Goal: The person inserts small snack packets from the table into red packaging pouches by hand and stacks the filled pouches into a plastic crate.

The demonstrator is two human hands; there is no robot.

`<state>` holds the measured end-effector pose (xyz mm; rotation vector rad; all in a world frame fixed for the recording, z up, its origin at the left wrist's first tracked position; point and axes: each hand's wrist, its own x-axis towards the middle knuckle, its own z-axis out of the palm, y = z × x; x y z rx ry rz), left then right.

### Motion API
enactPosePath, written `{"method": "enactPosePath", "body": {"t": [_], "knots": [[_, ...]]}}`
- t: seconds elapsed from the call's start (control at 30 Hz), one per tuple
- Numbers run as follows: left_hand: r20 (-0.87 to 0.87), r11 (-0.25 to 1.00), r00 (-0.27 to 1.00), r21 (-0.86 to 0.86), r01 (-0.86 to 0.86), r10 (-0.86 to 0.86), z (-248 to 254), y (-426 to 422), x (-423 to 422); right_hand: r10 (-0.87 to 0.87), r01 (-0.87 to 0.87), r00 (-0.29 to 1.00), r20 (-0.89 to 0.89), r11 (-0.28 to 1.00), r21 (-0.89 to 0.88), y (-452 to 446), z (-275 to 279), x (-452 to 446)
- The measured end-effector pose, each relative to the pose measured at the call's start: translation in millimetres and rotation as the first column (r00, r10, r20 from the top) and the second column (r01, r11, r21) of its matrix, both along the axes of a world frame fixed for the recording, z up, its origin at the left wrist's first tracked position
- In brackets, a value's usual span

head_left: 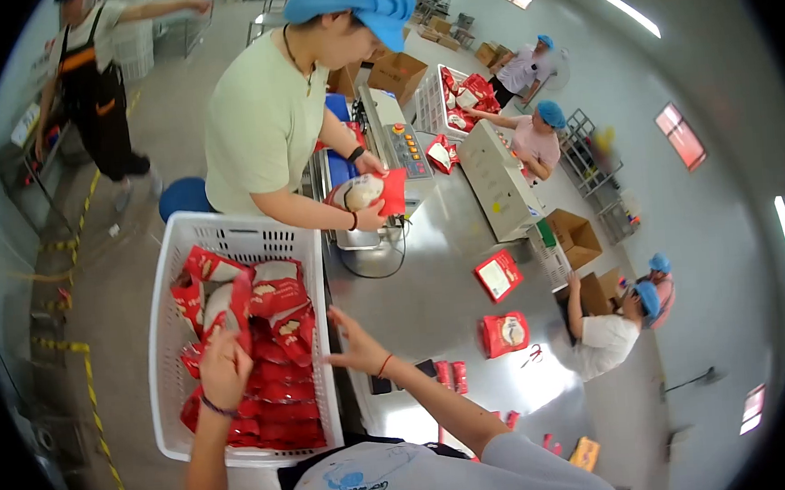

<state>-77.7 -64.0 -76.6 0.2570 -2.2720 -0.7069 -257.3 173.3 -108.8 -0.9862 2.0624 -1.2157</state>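
Note:
My left hand [224, 370] is closed on the edge of a red food pouch [227, 307] with a pale printed panel, above the white plastic crate [158, 349]. Beneath it, several red pouches [281, 400] lie in a row, and others rest loosely towards the crate's far end. My right hand [357, 342] is over the crate's right rim, fingers spread, holding nothing. Across from me a co-worker in a pale green shirt [259, 127] holds another red pouch [360, 191] in both hands beside a sealing machine [397, 141].
On the steel table [413, 289] lie two red pouches, a pair of scissors [532, 355] and small red packets [453, 376]. A second machine [498, 180] stands farther back. Several other people work around the table. Cardboard boxes [574, 236] and another filled crate [434, 108] are behind.

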Motion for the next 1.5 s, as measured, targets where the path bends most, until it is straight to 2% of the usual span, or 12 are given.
{"method": "enactPosePath", "body": {"t": [0.13,0.27,0.37,0.73,0.93,1.0,1.07,1.2,1.27,1.33,1.4,1.5], "knots": [[0.215,0.948,0.953,0.279,0.150,-0.214,58,51,35,0.094,-0.094,0.995,-0.012,0.968,-0.232,1,-2,32],[0.088,0.892,0.936,0.344,0.292,-0.341,62,80,45,0.327,-0.182,0.703,0.631,0.941,-0.284,31,5,50],[-0.026,0.603,0.975,0.782,0.156,-0.219,45,97,50,0.152,0.045,0.828,0.540,0.942,-0.334,54,39,77],[0.051,0.544,0.993,0.839,0.017,-0.111,36,143,26,0.020,0.120,0.949,0.315,0.900,-0.420,104,35,86],[0.130,0.415,0.896,0.907,0.065,-0.424,9,119,21,-0.262,0.333,0.906,0.333,0.926,-0.177,115,32,77],[0.272,0.690,0.885,0.720,0.073,-0.378,13,124,15,-0.207,0.308,0.920,0.334,0.908,-0.285,117,27,74],[0.199,0.662,0.942,0.749,0.031,-0.270,16,131,7,-0.101,0.371,0.755,0.647,0.881,-0.295,121,29,72],[0.194,0.879,0.939,0.444,0.173,-0.283,30,127,-7,-0.160,0.330,0.804,0.573,0.921,-0.205,126,49,50],[0.643,0.947,0.743,0.320,-0.038,-0.188,13,106,-8,-0.336,0.355,0.859,0.386,0.934,0.023,124,53,30],[0.103,0.184,0.892,0.983,-0.023,-0.440,-27,79,-10,-0.488,0.529,0.841,0.234,0.833,-0.163,131,19,4],[0.323,0.673,0.910,0.736,-0.071,-0.258,-49,51,0,-0.622,0.692,0.691,0.369,0.716,-0.089,134,43,-16],[0.412,0.696,0.835,0.717,-0.048,-0.366,-88,24,4,-0.697,0.736,0.676,0.239,0.628,-0.253,125,41,-40]]}}
